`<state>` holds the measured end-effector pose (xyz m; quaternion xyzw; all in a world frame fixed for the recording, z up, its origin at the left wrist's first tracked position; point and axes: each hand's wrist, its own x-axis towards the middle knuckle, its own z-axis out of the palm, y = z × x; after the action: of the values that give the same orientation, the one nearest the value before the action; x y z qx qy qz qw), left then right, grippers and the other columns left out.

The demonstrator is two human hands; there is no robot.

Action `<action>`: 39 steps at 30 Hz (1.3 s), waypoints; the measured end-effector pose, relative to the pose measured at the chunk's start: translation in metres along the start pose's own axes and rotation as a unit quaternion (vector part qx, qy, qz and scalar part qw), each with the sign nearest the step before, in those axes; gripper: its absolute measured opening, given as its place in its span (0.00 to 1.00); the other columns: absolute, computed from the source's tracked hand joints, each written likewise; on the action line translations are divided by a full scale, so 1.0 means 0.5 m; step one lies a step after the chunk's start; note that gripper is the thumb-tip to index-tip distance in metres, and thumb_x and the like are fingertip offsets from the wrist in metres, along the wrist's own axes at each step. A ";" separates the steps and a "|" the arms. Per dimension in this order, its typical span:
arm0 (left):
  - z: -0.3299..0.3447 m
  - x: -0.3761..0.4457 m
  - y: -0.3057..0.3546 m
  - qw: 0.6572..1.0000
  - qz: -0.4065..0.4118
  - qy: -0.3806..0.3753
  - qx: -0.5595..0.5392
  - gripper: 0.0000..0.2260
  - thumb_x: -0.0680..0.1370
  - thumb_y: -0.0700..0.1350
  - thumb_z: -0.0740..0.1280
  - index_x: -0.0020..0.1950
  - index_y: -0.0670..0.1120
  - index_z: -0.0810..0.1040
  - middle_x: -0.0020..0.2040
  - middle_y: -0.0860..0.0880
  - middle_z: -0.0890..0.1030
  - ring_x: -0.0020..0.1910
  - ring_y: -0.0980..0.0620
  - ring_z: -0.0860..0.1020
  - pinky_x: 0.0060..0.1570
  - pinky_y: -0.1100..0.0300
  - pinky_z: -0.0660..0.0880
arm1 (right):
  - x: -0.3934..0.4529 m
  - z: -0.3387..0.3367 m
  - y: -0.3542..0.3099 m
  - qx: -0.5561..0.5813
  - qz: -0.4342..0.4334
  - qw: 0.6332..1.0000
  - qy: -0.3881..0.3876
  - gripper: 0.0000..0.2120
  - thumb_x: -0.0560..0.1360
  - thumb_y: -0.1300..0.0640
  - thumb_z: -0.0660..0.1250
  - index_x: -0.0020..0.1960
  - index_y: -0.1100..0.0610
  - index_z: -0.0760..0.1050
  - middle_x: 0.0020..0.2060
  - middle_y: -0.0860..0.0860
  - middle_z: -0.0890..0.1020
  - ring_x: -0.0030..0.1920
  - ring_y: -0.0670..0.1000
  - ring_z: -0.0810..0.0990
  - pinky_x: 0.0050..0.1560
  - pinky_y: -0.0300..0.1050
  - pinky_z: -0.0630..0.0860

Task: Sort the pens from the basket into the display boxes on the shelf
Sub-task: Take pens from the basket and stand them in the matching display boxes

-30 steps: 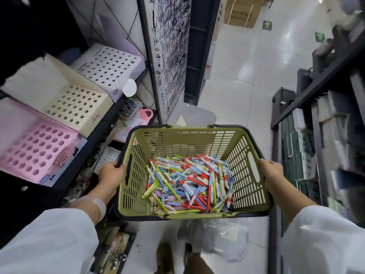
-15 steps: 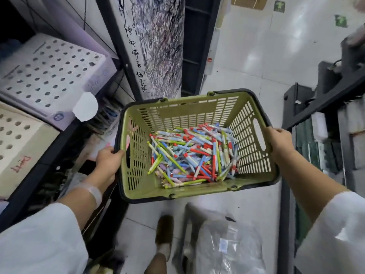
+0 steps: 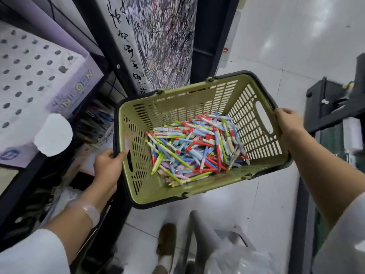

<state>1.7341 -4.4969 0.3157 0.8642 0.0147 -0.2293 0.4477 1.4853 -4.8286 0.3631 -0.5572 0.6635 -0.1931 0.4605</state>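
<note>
Overhead, roughly: the green basket [image 3: 197, 147] hung in the aisle between both hands, tilted, its left end lower. The left hand [image 3: 107, 168] gripped the left rim, fingers curled over the dark edge; the right hand [image 3: 289, 123] clamped the right rim beside the cut-out handle. The pens [image 3: 195, 150] lay loose in a heap on the basket floor, pointing every way, no common axis. The perforated display box [image 3: 37, 84] sat on the shelf [image 3: 18, 179] up and to the left of the basket, holes unfilled. The left hand was nearer it; my guess, the basket must be set down first.
</note>
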 end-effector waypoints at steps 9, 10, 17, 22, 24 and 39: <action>-0.005 -0.020 0.017 0.999 0.013 -0.040 0.023 0.08 0.78 0.47 0.64 0.39 0.48 0.74 0.35 0.49 0.76 0.37 0.47 0.76 0.34 0.59 0.71 | -0.001 0.003 -0.023 -0.270 -0.214 0.936 -0.067 0.25 0.75 0.57 0.61 0.71 0.57 0.62 0.64 0.60 0.71 0.62 0.60 0.72 0.63 0.57 0.70; -0.009 -0.026 0.021 0.998 0.014 -0.061 0.025 0.07 0.78 0.48 0.64 0.41 0.48 0.74 0.37 0.48 0.78 0.40 0.46 0.77 0.37 0.58 0.72 | -0.024 0.007 -0.023 -0.301 -0.255 0.917 -0.056 0.26 0.74 0.58 0.62 0.71 0.58 0.62 0.66 0.60 0.69 0.64 0.60 0.69 0.66 0.57 0.67; -0.095 -0.171 -0.005 0.994 -0.014 -0.106 0.035 0.20 0.77 0.40 0.63 0.69 0.42 0.66 0.66 0.43 0.71 0.62 0.48 0.70 0.59 0.61 0.65 | -0.258 0.058 -0.037 -0.325 -0.383 0.839 -0.207 0.21 0.75 0.61 0.63 0.67 0.61 0.69 0.62 0.60 0.73 0.63 0.58 0.70 0.60 0.44 0.65; -0.206 -0.257 -0.035 0.992 0.006 -0.117 0.047 0.10 0.78 0.37 0.62 0.59 0.42 0.75 0.60 0.43 0.77 0.57 0.48 0.73 0.55 0.62 0.65 | -0.406 0.068 -0.059 -0.314 -0.387 0.820 -0.281 0.15 0.75 0.62 0.62 0.61 0.61 0.75 0.57 0.56 0.80 0.54 0.55 0.78 0.51 0.40 0.69; -0.250 -0.277 -0.038 0.990 0.012 -0.127 0.052 0.08 0.78 0.38 0.61 0.54 0.45 0.76 0.56 0.44 0.78 0.55 0.48 0.74 0.54 0.60 0.67 | -0.449 0.066 -0.070 -0.324 -0.381 0.818 -0.284 0.14 0.76 0.61 0.62 0.60 0.59 0.76 0.55 0.56 0.81 0.52 0.55 0.79 0.50 0.41 0.70; -0.424 -0.328 -0.021 0.973 0.090 -0.202 0.064 0.08 0.80 0.40 0.60 0.54 0.48 0.76 0.54 0.49 0.78 0.56 0.52 0.76 0.56 0.61 0.70 | -0.565 0.139 -0.148 -0.470 -0.353 0.759 -0.279 0.14 0.77 0.60 0.59 0.60 0.59 0.76 0.56 0.59 0.80 0.55 0.58 0.77 0.53 0.44 0.71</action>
<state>1.6660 -4.2956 0.4797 0.8246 -0.1687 -0.3581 0.4041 1.5712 -4.5742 0.4969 -0.9278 0.2688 0.1583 0.2047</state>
